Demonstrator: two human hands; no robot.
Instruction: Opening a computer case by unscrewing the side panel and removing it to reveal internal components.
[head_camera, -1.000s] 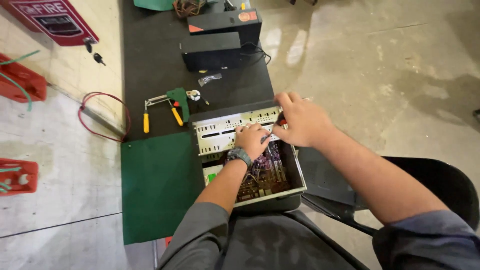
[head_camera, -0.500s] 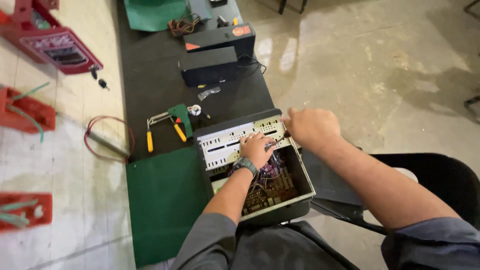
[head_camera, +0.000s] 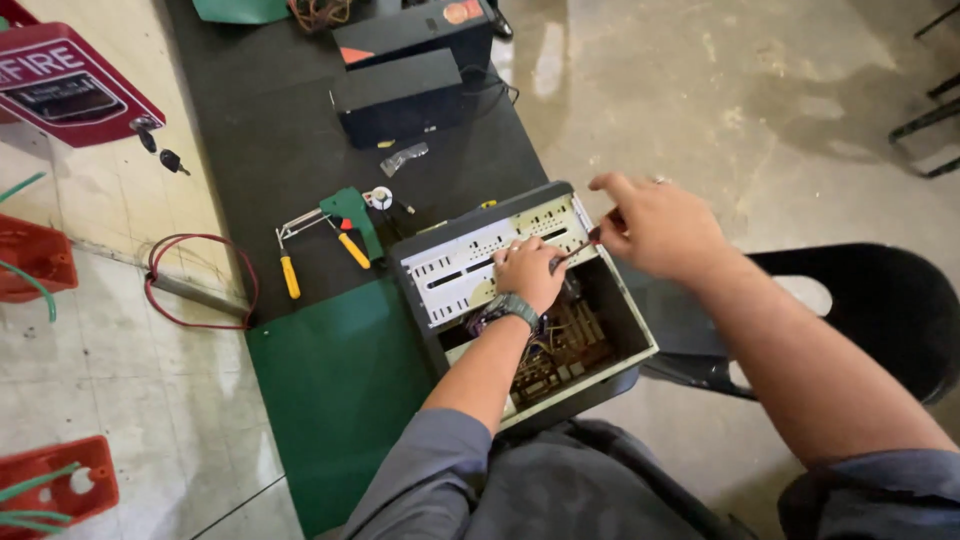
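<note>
Left hand (head_camera: 527, 270) clenched inside open computer case (head_camera: 620, 345), walls close around; right hand (head_camera: 660, 228) pinching screwdriver (head_camera: 572, 252) above rim.

The open case (head_camera: 520, 300) lies at the table's (head_camera: 270, 130) near right edge, overhanging the lap. Left of it lies a mat (head_camera: 330, 390). In the case, the left hand (head_camera: 528, 272) rests on the drive cage; the right hand (head_camera: 660, 225) is at its right rim. Far-left of the case lie pliers (head_camera: 320, 235). Farther off sit two boxes (head_camera: 400, 95). A chair (head_camera: 880, 310) stands right.
</note>
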